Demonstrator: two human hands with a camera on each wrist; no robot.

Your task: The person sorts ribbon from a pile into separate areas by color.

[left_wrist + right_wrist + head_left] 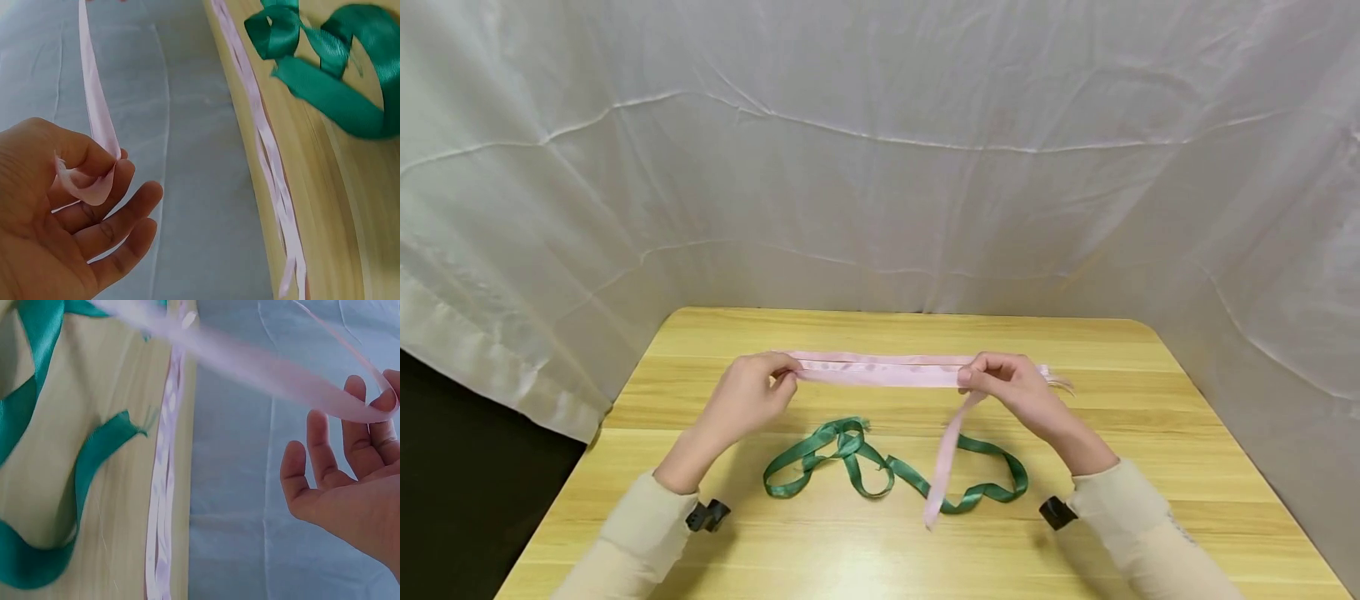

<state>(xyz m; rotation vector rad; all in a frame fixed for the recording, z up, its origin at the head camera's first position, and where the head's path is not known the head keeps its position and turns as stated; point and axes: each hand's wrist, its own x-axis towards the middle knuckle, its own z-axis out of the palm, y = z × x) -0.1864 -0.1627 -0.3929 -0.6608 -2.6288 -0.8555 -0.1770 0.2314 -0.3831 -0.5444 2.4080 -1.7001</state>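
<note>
A pink ribbon (880, 378) is stretched level between my two hands above the table. My left hand (752, 396) pinches it near one end between thumb and forefinger; a short tail curls back over the palm in the left wrist view. My right hand (1018, 396) pinches the ribbon further along, its other fingers loosely bent in the right wrist view. From the right hand a loose pink tail (943, 467) hangs down in front of the green ribbon. Behind the taut length, several pale pink ribbon strands (265, 137) lie side by side along the table's far edge.
Loops of green satin ribbon (786, 487) lie loosely on the wooden table (850, 550), nearer than the hands, with frayed ends. A pale fabric curtain (880, 208) stands behind and beside the table.
</note>
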